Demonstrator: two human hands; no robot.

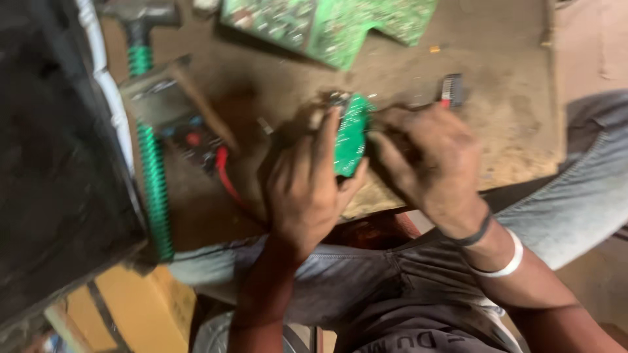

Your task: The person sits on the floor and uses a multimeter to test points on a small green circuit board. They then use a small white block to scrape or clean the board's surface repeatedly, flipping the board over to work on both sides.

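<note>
A small green circuit board (352, 134) stands on edge on the dusty brown work surface (497, 85). My left hand (307, 186) grips it from the near side, fingers wrapped over its top edge. My right hand (432, 167) closes against the board's right side; what its fingers pinch is hidden. A small dark part with a red stripe (451, 90) shows just past my right knuckles; I cannot tell whether I hold it. The picture is blurred by motion.
Larger green circuit boards (333, 23) lie at the far edge. Two hammers with green ribbed handles (154, 176) lie at the left, beside a red wire (226, 176). A big dark box (52, 157) fills the left side. My grey trousers (366, 281) are below.
</note>
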